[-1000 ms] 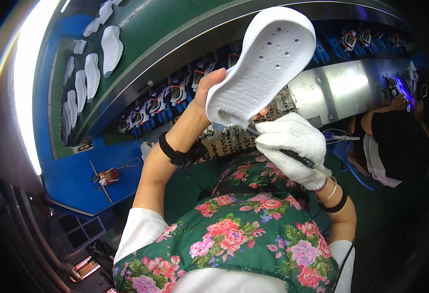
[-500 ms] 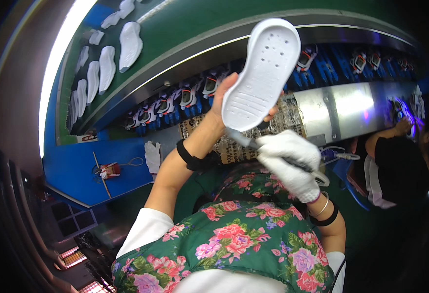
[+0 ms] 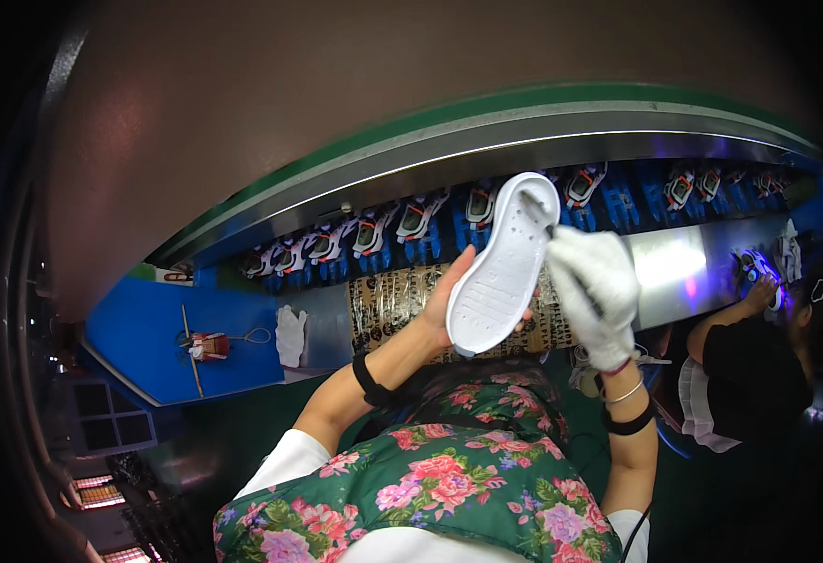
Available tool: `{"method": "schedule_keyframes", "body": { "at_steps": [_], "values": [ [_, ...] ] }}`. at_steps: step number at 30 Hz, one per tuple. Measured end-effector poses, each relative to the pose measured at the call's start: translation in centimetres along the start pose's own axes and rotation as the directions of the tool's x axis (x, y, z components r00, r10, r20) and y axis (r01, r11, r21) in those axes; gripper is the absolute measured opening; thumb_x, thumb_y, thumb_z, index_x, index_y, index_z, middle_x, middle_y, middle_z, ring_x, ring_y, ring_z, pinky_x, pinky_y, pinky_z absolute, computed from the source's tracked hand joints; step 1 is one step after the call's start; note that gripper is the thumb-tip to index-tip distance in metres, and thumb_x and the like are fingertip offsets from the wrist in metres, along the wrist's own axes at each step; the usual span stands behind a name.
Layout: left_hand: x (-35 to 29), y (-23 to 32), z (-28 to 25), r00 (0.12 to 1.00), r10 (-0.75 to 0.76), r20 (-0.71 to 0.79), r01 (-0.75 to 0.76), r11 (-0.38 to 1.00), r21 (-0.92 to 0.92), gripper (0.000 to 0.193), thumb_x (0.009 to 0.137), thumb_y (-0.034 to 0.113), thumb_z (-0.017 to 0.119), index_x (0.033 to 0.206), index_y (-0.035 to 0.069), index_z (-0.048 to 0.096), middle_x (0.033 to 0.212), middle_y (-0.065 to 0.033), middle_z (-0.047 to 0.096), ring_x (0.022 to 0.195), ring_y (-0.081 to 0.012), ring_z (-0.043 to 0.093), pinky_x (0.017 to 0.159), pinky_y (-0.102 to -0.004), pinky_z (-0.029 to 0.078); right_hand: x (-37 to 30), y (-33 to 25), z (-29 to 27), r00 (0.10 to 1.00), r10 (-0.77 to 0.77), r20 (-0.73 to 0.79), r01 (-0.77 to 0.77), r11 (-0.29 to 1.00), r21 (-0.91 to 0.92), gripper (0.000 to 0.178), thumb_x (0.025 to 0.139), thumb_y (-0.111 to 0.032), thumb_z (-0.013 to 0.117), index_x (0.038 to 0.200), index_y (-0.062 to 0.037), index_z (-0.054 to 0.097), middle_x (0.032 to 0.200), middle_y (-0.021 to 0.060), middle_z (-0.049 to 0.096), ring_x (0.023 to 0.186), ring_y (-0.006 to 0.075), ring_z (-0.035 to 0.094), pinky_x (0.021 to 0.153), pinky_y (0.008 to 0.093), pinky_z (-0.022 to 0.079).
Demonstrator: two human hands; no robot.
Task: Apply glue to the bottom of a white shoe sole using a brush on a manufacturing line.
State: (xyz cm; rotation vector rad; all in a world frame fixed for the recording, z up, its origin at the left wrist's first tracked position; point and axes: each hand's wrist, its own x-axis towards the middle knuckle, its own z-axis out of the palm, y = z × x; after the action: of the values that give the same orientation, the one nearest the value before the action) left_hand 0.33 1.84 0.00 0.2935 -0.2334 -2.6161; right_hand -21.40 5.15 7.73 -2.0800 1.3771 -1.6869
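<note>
A white shoe sole [image 3: 498,267] lies tilted in my bare left hand [image 3: 445,293], thumb along its left edge and fingertips showing at its right edge. Its hollow inner face is turned up, with small holes near the far end and ridges near the close end. My right hand [image 3: 601,291], in a white glove and smeared by motion, grips a dark-handled brush [image 3: 533,205]. The brush's grey tip meets the inside of the sole at the far end, by the holes. Beneath both hands is a surface wrapped in printed brown tape [image 3: 388,310].
Several shoe uppers [image 3: 371,230] stand in a row on blue holders beyond my hands. To the left, a blue table [image 3: 149,328] carries a red-wrapped item with a stick [image 3: 207,346] and a white glove [image 3: 290,335]. A co-worker in black [image 3: 758,366] sits at the right.
The sole has come lower and closer to me. My right hand has carried the brush from the sole's near end up to its far end. The view has shifted, so the upper shelf's white soles no longer show.
</note>
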Motion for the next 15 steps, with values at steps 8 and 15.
{"method": "schedule_keyframes", "body": {
  "at_steps": [8, 15],
  "values": [
    [-1.7, 8.8, 5.2, 0.847, 0.355, 0.396, -0.497, 0.791, 0.355, 0.119, 0.074, 0.083, 0.061, 0.153, 0.0, 0.029, 0.14, -0.0362, 0.04, 0.112, -0.0459, 0.059, 0.088, -0.0531, 0.057, -3.6, -1.7, -2.1, 0.724, 0.68, 0.115, -0.471, 0.365, 0.803, 0.02, 0.078, 0.009, 0.071, 0.098, 0.0048, 0.073, 0.098, 0.0149, 0.073, 0.085, 0.0187, 0.069, 0.074, 0.0266, 0.055],
    [1.6, 20.5, 3.4, 0.71, 0.697, 0.101, -0.692, 0.717, -0.084, 0.093, 0.097, 0.066, 0.041, 0.159, 0.007, 0.007, 0.162, -0.0281, 0.012, 0.148, -0.048, 0.018, 0.118, -0.0589, 0.028, -7.6, 2.0, 0.9, 0.63, 0.759, 0.165, -0.598, 0.338, 0.727, 0.018, 0.083, 0.005, 0.072, 0.101, 0.0039, 0.074, 0.095, 0.0101, 0.074, 0.08, 0.0112, 0.067, 0.073, 0.0219, 0.053]
  ]
}}
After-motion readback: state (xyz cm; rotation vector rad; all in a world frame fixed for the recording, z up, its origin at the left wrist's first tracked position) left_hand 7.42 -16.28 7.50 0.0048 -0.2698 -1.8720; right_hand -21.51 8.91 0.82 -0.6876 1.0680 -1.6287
